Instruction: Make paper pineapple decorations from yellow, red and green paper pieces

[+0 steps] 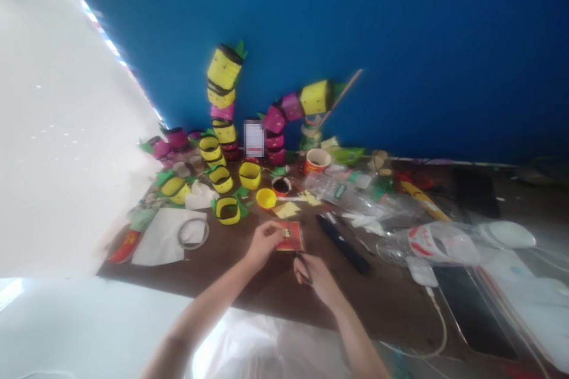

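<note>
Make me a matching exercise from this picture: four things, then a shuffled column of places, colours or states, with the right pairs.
1. Red square
2. Phone
3. Wall
4. Right hand

A. Blue, behind the table
B. Holding a thin dark tool
C. At the left hand
D. Lying at the table's right, screen dark

Pairs: 1-C, 2-D, 3-A, 4-B

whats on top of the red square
On the red square, a small pale piece shows at the fingertips of the left hand. The fingers hide part of the square's left side; anything under them cannot be seen.
</note>
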Motion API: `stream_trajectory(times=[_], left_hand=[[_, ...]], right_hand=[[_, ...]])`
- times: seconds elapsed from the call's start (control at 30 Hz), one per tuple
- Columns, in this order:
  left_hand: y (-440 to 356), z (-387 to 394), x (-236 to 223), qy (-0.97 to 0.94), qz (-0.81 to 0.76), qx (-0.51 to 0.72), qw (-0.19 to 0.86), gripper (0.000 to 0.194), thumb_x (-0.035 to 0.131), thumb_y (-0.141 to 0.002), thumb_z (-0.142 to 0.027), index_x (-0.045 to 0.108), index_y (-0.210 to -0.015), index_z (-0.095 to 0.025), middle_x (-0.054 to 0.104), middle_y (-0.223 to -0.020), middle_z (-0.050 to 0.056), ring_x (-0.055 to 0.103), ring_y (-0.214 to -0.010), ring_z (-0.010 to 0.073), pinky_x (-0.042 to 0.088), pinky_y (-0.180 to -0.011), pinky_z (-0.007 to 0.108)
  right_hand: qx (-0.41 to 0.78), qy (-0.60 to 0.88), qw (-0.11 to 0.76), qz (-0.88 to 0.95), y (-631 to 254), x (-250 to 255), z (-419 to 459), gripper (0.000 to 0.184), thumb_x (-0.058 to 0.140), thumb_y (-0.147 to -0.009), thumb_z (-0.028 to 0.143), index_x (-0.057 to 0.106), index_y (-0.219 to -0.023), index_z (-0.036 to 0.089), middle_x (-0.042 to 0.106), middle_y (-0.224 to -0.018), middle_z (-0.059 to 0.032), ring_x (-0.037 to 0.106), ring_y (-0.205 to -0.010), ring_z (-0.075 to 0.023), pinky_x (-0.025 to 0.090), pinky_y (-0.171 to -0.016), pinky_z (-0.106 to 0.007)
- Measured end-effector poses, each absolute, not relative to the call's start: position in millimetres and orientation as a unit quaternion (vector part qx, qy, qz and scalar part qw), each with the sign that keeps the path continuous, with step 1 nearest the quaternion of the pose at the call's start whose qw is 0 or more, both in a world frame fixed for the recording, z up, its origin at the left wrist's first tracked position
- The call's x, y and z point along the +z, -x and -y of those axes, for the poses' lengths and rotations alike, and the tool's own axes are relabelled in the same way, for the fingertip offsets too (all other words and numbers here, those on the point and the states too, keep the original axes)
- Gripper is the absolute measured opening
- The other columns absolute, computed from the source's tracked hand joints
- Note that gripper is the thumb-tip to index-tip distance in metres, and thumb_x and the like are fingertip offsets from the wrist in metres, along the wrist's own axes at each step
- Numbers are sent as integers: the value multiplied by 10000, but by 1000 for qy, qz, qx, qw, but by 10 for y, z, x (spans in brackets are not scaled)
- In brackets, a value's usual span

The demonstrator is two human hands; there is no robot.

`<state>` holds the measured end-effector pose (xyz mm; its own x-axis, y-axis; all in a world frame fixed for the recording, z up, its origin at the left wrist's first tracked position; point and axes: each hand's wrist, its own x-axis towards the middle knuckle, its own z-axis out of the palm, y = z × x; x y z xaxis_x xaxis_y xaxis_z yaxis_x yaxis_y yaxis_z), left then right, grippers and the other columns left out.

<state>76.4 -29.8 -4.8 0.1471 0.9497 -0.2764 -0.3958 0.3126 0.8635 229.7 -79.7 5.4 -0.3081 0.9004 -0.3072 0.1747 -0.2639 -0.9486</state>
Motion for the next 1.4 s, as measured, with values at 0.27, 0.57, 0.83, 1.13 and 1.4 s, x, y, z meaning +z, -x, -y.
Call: stream_trajectory(times=[0.27,0.57,0.83,1.13,1.4], left_hand=[[-766,298,-50,-319,-431,493,686,249,750,-597,-294,582,-687,-133,561,-589,-24,481,-493,54,363,-474,166],[-762,293,-55,-319,-436,499,677,238,748,-599,-291,589,-682,-134,560,-574,-28,475,-480,55,388,-492,176],[-761,291,-61,-323,-443,501,670,236,735,-609,-311,609,-691,-130,578,-598,-13,491,-492,64,405,-496,183],[-746,281,-37,-322,-447,509,661,196,724,-628,-296,633,-689,-133,589,-623,-7,513,-531,83,426,-531,204],[-740,267,-79,-334,-467,499,649,236,717,-638,-313,695,-777,-123,656,-712,50,562,-602,118,453,-578,227]], right_hand=[[612,501,303,532,-2311,37,798,360,496,-795,444,458,-556,178,482,-496,22,425,-487,-104,297,-510,-242],[609,504,302,533,-2307,12,805,384,503,-798,458,451,-543,176,475,-497,20,436,-499,-108,303,-514,-245],[609,508,295,532,-2312,-7,804,384,500,-798,457,446,-539,178,474,-487,22,433,-493,-108,309,-516,-241],[601,530,295,520,-2324,-13,812,404,477,-815,486,459,-554,178,476,-506,12,430,-498,-114,286,-492,-246],[610,511,285,535,-2318,0,817,406,492,-806,499,481,-566,172,498,-478,20,400,-453,-92,281,-491,-240]])
